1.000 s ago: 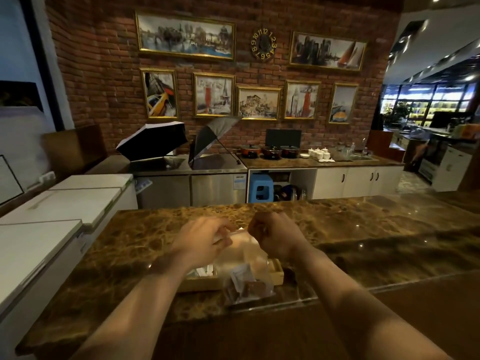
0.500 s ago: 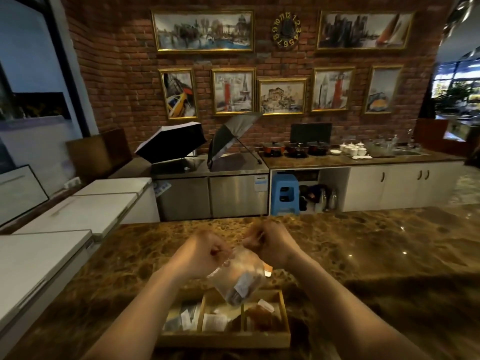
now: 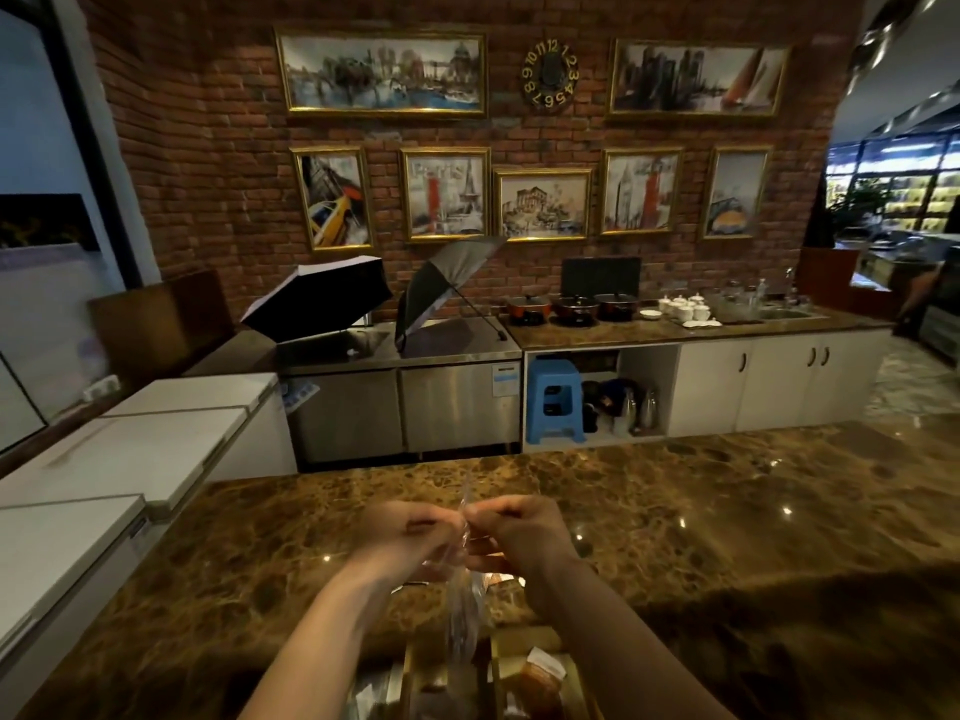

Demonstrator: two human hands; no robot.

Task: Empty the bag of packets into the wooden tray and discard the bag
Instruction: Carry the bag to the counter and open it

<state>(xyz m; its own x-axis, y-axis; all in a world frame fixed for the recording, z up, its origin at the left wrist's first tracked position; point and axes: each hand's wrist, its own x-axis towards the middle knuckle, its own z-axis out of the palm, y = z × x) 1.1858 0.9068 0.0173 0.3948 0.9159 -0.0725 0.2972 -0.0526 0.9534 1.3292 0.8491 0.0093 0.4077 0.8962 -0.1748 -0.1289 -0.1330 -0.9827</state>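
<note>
Marble worktop (image 3: 675, 511) fills the lower half of the frame. Wooden tray (image 3: 498, 662) sits at the bottom centre, mostly cut off by the frame edge, with packets (image 3: 540, 678) already in its compartments. Clear bag (image 3: 462, 615) hangs near-vertical, long axis up-down, directly above the tray dividers. Left hand (image 3: 410, 537) and right hand (image 3: 519, 537): each grip pinched shut on the bag's top edge, about equally near. Bag contents can't be made out; next move looks like straight down or a shake.

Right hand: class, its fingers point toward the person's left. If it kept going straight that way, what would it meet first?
The clear plastic bag pinched between the hands, then almost at once the left hand. The right hand already grips the bag's top, though depth is hard to judge.
</note>
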